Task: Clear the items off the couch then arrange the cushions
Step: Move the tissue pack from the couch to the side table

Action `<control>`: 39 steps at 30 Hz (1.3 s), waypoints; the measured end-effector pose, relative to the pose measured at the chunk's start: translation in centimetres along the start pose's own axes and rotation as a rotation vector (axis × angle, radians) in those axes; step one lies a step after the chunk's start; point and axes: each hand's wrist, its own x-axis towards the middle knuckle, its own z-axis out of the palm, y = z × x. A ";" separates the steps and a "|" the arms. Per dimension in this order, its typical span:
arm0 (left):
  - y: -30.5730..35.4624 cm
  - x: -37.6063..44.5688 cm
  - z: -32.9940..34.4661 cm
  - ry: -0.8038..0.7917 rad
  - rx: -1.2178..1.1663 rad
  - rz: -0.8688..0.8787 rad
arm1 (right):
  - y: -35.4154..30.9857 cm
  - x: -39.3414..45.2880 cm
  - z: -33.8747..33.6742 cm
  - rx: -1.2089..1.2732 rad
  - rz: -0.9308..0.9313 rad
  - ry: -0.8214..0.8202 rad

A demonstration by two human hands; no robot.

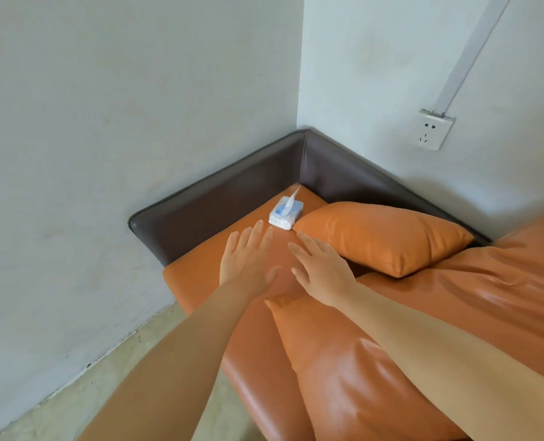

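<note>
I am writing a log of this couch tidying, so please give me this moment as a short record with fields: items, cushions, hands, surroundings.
items: one tissue pack lies on the couch seat in the corner, a tissue sticking up from it
cushions: one orange cushion lies against the brown backrest, right beside the pack; a second cushion lies nearer, under the right forearm
left hand: fingers straight, over the seat, short of the pack, holding nothing
right hand: fingers straight, holding nothing
surroundings: wall socket above the backrest
</note>
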 end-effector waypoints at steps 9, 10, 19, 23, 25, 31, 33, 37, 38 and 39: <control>-4.7 11.8 8.6 -0.081 -0.033 0.087 | 1.9 11.7 7.3 -0.027 0.126 -0.035; -5.3 13.0 9.7 -0.090 -0.043 0.092 | 2.2 13.0 8.1 -0.031 0.139 -0.040; -7.2 23.2 18.2 -0.150 -0.017 0.165 | 7.5 21.8 13.6 -0.073 0.192 -0.067; -6.7 28.2 21.9 -0.134 0.087 0.270 | 10.4 24.8 16.1 -0.131 0.183 -0.079; -6.4 30.2 24.0 -0.135 0.121 0.266 | 11.7 26.3 17.7 -0.159 0.176 -0.108; -5.5 33.7 29.5 -0.217 0.110 0.284 | 14.5 29.6 22.9 -0.120 0.212 -0.158; -5.3 34.6 31.0 -0.242 0.100 0.294 | 15.0 30.4 24.3 -0.076 0.238 -0.180; -5.0 36.1 33.3 -0.258 0.093 0.343 | 15.8 31.5 27.2 -0.071 0.298 -0.234; -5.0 36.4 33.8 -0.259 0.087 0.366 | 15.9 31.7 28.0 -0.079 0.293 -0.174; -5.1 36.4 34.2 -0.251 0.073 0.386 | 15.9 32.0 28.5 -0.073 0.296 -0.127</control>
